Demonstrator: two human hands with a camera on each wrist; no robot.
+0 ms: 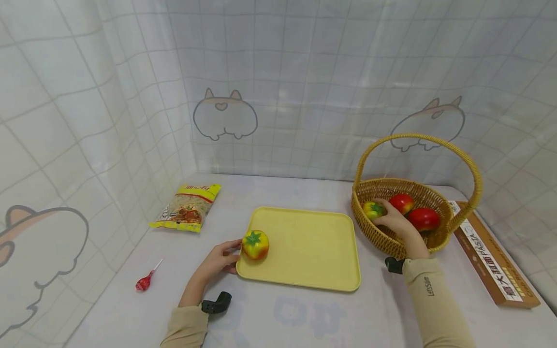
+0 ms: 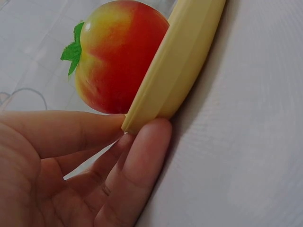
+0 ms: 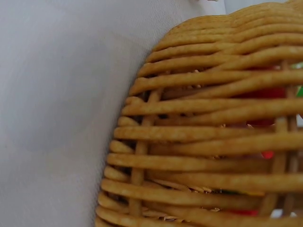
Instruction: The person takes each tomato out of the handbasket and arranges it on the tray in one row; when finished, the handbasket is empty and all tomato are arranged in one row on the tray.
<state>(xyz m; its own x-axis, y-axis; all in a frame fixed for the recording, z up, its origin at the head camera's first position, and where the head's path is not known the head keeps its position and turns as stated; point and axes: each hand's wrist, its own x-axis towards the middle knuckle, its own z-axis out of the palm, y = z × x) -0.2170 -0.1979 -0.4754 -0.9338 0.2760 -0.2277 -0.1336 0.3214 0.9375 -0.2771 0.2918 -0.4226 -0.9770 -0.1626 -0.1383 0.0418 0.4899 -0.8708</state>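
Beige sleeves (image 1: 439,309) cross the near edge as my two hands work well apart above a pale table (image 1: 187,249). At left, my left hand (image 1: 215,261) pinches the left rim of a yellow tray (image 1: 306,249), thumb above and fingertip beneath, just beside a red-and-yellow fruit (image 1: 256,244) sitting at the tray's left end. At right, my right hand (image 1: 396,222) is inside a wicker basket (image 1: 376,237), fingers and thumb parted around the right side of a yellow-green fruit (image 1: 372,210); whether they grip it, I cannot tell. That fruit, near my right hand, lies left of it, beyond the tray's far right corner; the tray's long axis runs left to right. Two red fruits (image 1: 424,219) lie farther right in the basket.
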